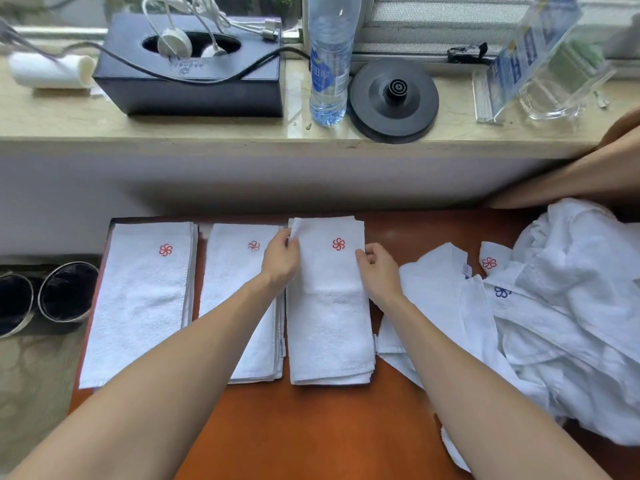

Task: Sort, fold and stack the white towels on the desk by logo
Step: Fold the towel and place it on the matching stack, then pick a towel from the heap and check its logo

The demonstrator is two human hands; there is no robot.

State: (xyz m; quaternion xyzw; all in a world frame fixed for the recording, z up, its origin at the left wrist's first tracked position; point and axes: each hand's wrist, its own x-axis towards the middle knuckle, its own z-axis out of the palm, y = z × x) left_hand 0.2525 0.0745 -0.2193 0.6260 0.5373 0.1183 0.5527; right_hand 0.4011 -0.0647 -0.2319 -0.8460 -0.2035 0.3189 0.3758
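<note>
left fingers: thumb and fingertips (pixel 290 241) pinch the far left corner of the top towel (pixel 329 323); that corner is lifted a little off the layers below
right fingers: curled (pixel 363 254) onto the same towel's right edge, just beside its red logo (pixel 338 244); they seem to nip the edge rather than lie flat on it
hands: left hand (pixel 280 259) and right hand (pixel 377 268) sit either side of the towel's far half, both forearms reaching in from the near side
top towel: folded long and narrow, logo up, lying on the third stack of a row on the desk (pixel 311 427)
row: left stack (pixel 138 299) and middle stack (pixel 239 289) lie just beside it, each with a reddish logo on top; the middle one looks paler, i cannot tell more
heap: unfolded towels (pixel 571 306) are bunched at the right, touching a loose towel beside the third stack; a blue logo (pixel 502 292) and a red one show among them
step in hand: squaring a folded red-logo towel on its stack, i'd say
progress: some way in; much of the heap is not yet folded
next move: lay the corner down flush with the edges below, let go, then reach right for another towel and read its logo before folding
</note>
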